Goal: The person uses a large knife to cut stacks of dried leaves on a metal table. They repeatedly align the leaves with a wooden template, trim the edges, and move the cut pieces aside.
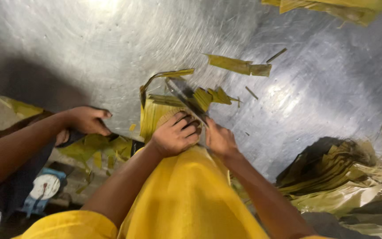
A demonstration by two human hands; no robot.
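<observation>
My left hand (174, 134) presses down on a round woven disc (166, 117) that lies on a stack of yellow-green leaf pieces (153, 113) at the edge of a steel table (111, 44). My right hand (219, 139) grips the handle of a knife (185, 96), its blade running along the disc's far side over the leaves. Cut leaf trimmings (211, 97) lie just beyond the blade.
Another person's hand (87, 119) rests on the table edge at left, beside leaf scraps (96, 148). A leaf strip (237, 65) lies farther out. A pile of leaves (341, 177) fills the right. A dial scale (44, 186) stands below left.
</observation>
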